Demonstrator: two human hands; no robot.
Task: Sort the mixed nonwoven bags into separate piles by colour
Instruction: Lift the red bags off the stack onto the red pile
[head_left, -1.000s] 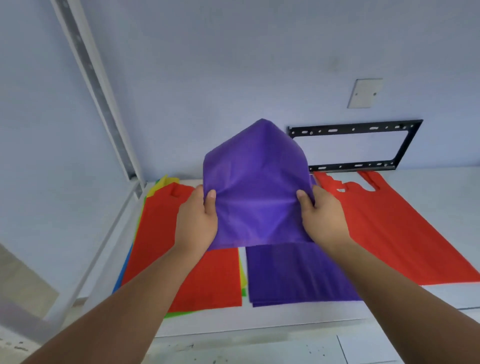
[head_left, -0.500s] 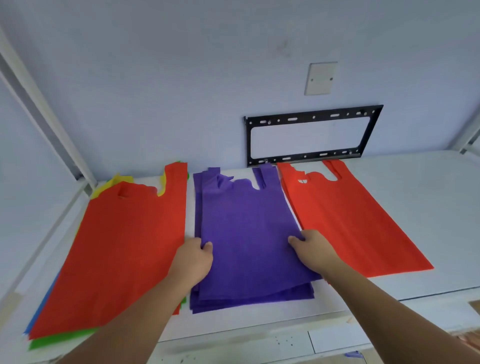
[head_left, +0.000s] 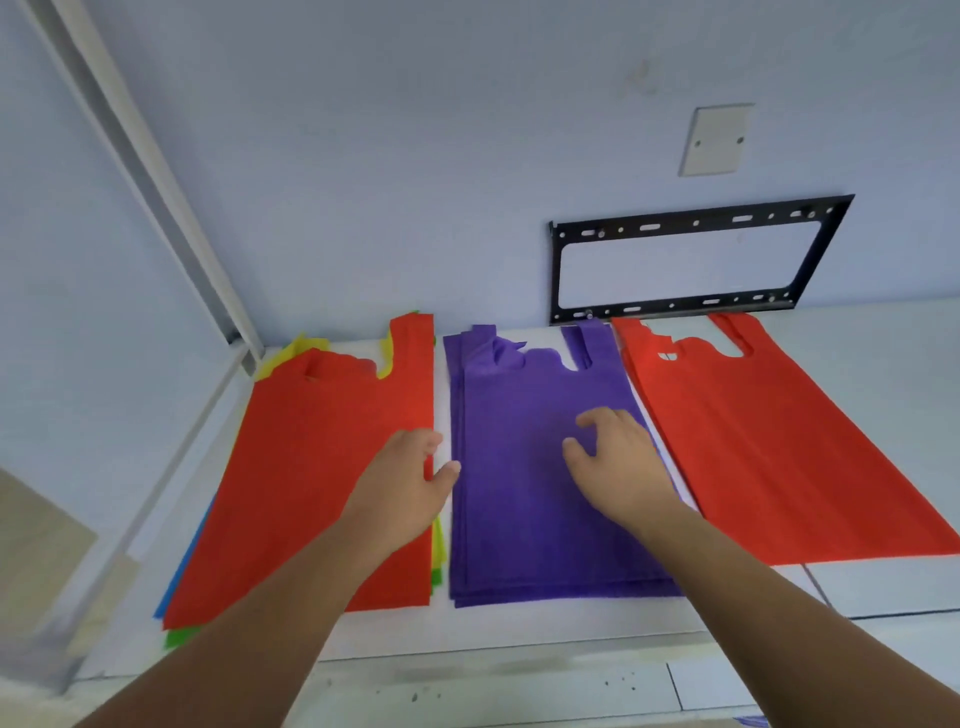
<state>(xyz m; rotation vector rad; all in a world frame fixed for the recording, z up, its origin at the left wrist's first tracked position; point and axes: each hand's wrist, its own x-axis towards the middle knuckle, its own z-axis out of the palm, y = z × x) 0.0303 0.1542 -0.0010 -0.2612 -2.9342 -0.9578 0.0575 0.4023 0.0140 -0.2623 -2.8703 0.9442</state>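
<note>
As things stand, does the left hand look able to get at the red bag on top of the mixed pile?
Probably yes: the left hand is open over the right edge of the red bag, and nothing lies on the bag.

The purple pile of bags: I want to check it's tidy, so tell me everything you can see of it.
The purple pile lies flat on the white table, between the mixed pile topped by a red bag and the red pile. It is several vest-style bags of matte, soft-looking fabric, handles toward the wall. The near edges are slightly staggered, and the far left handles look crumpled. The right hand is over its middle, fingers spread; contact is unclear. The left hand is at its left edge.
</note>
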